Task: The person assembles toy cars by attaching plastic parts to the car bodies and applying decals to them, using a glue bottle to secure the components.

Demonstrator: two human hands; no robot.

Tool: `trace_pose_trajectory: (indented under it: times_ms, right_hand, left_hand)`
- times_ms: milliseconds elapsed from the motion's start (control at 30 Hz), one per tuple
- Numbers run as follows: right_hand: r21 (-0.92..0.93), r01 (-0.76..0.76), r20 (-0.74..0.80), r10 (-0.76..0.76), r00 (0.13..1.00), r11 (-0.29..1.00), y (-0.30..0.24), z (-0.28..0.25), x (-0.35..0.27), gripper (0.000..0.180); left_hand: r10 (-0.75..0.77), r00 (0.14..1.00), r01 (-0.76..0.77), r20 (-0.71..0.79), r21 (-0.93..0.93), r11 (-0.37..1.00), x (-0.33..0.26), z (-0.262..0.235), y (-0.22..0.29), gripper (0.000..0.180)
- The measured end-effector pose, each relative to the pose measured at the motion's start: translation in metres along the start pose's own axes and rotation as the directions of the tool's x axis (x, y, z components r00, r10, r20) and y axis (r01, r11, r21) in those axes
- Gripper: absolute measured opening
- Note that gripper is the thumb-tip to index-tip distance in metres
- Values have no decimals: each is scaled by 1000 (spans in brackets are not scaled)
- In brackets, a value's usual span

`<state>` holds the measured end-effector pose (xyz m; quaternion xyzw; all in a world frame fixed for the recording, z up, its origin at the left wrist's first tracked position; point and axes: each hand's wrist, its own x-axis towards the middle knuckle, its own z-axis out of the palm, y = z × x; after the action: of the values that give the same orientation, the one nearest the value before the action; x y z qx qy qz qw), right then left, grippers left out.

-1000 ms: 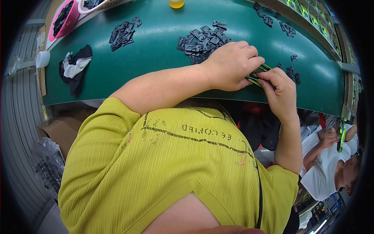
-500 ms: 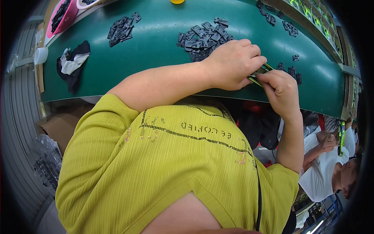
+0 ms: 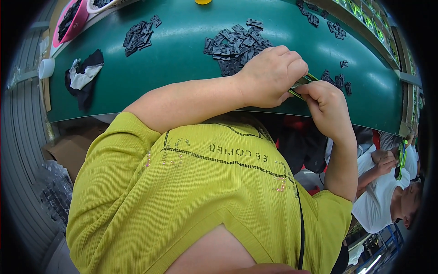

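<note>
Over the front edge of the green table, both of my hands hold a slim piece with bright green edges point(image 3: 295, 94); its exact kind is mostly hidden by my fingers. My left hand point(image 3: 273, 76) is closed around its left part, knuckles up. The fingers of my right hand point(image 3: 327, 101) pinch its right side, thumb and forefinger close to the left fingertips. Just beyond my left hand lies a heap of small flat black plastic parts point(image 3: 235, 45). Several more loose black parts point(image 3: 338, 80) are beyond my right hand.
On the green tabletop point(image 3: 173, 59) lie a smaller black pile point(image 3: 138, 37) and a black-and-white cloth point(image 3: 84, 75). A pink basin point(image 3: 75, 23) of black parts stands far left. Racks of green pieces point(image 3: 369, 23) line the right. A co-worker point(image 3: 388, 182) there holds a green piece.
Both hands stay on the green-edged piece, with slight finger shifts. The whole view has moved a little, so the table things sit slightly further left. The co-worker's green piece has shifted slightly.
</note>
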<state>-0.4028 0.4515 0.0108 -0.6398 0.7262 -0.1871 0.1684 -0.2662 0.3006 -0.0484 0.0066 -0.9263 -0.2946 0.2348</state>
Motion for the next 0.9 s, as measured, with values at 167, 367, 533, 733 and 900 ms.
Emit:
trace_pose_trajectory:
  times_ms: [167, 367, 533, 733, 900]
  right_hand:
    - [129, -84, 34, 80, 996, 988, 3, 3, 0, 16]
    - [233, -264, 6, 270, 963, 936, -5, 7, -6, 21]
    - [292, -101, -58, 123, 991, 951, -5, 11, -13, 35]
    - [75, 100, -241, -79, 967, 992, 8, 30, -15, 49]
    - [185, 66, -264, -15, 964, 980, -1, 30, -13, 50]
  left_hand:
    - [104, 995, -104, -5, 14, 994, -3, 5, -1, 26]
    - [88, 996, -88, 0, 27, 996, -4, 5, 4, 20]
    - [57, 998, -57, 1, 24, 998, -5, 3, 6, 21]
    - [62, 997, -60, -43, 55, 997, -3, 4, 8, 18]
    - [36, 999, -36, 14, 16, 999, -5, 2, 7, 13]
